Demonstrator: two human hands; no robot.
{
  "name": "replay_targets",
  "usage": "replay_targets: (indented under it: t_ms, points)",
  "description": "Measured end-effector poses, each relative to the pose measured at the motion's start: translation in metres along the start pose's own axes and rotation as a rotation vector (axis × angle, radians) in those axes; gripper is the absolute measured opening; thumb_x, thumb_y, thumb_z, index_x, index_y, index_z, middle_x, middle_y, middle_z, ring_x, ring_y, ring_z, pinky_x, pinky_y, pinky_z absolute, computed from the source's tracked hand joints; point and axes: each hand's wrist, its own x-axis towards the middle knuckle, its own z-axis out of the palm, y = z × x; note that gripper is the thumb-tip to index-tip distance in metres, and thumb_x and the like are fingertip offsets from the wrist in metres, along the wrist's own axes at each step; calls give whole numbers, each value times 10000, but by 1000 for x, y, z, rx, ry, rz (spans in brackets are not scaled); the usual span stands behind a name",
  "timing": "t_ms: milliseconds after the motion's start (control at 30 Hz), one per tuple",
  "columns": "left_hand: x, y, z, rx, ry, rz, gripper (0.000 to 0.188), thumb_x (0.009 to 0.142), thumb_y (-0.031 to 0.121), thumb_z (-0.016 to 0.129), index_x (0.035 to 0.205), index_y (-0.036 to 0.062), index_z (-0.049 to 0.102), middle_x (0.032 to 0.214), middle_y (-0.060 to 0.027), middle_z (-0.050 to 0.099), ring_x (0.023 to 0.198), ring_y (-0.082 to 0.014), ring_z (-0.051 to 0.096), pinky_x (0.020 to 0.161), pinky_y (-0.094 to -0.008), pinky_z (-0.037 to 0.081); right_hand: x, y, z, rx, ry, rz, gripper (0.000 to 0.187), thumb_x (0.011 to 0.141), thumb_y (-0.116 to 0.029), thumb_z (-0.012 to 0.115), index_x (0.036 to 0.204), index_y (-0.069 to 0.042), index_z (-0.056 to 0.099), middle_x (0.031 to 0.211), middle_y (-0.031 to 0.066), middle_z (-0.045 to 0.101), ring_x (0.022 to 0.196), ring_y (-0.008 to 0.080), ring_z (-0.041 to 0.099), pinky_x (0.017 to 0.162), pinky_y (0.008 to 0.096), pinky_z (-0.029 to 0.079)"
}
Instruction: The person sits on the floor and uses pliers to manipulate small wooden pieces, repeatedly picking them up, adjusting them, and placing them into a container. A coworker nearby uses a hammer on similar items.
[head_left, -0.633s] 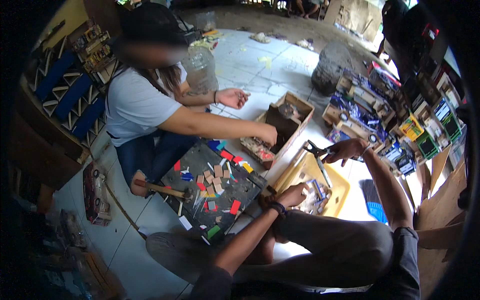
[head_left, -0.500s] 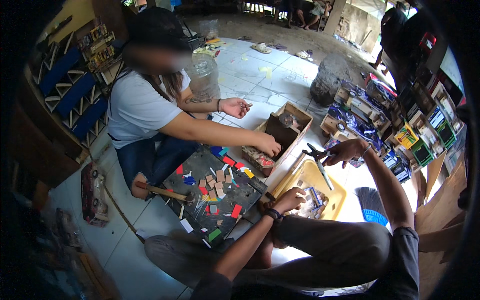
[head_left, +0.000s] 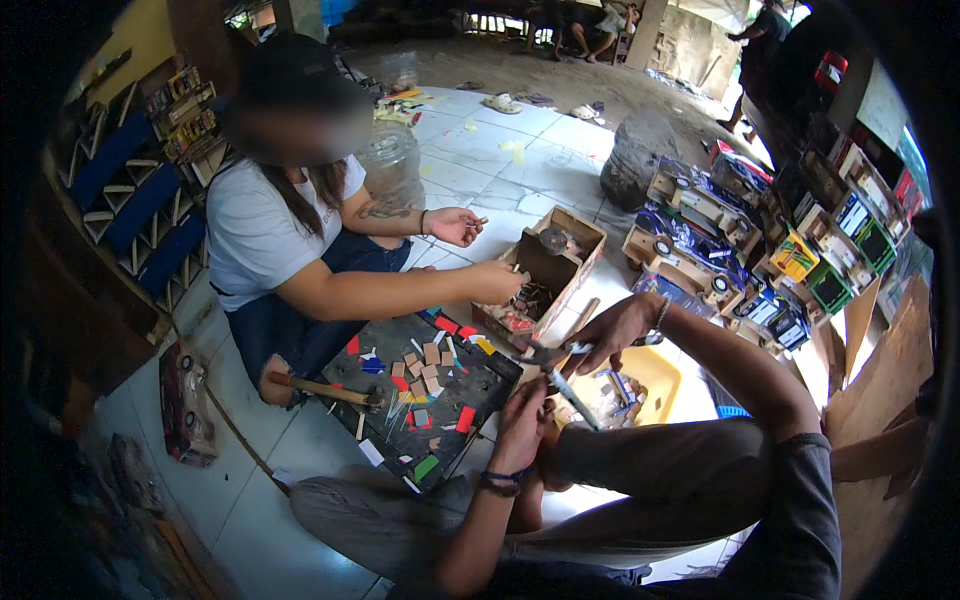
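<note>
My right hand (head_left: 622, 332) grips a pair of pliers (head_left: 572, 398) with a dark head and pale handles; one handle slants down toward my knee. Close to the pliers' head, my left hand (head_left: 522, 428) is closed with its fingers pinched upward; whatever is between them is too small to make out. Below both hands sits a yellow basin (head_left: 662, 385) with small wooden and blue pieces inside. To the left lies a dark board (head_left: 340, 425) scattered with wooden blocks (head_left: 432, 354), coloured scraps and a hammer (head_left: 325, 388).
Across from me a person in a white shirt (head_left: 265, 220) reaches to a wooden box (head_left: 575, 285) holding small parts. Toy vehicles (head_left: 700, 235) are stacked at the right near a dark rounded stone (head_left: 637, 160). A red toy car (head_left: 188, 405) rests at the left.
My right hand has brought the pliers left and down, toward my left hand. My left hand has left the basin and moved left. The other person's hand has lifted back from the box.
</note>
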Motion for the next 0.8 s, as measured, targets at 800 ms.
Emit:
replay_targets:
  t_ms: [800]
  points:
    - [-48, -5, -2, -59, 257, 287, 359, 1093, 287, 484, 1360, 61, 565, 939, 8, 584, 756, -80, 546, 683, -226, 468, 64, 17, 87, 289, 180, -131, 873, 933, -632, 656, 1504, -12, 428, 1488, 174, 501, 1296, 244, 500, 967, 423, 521]
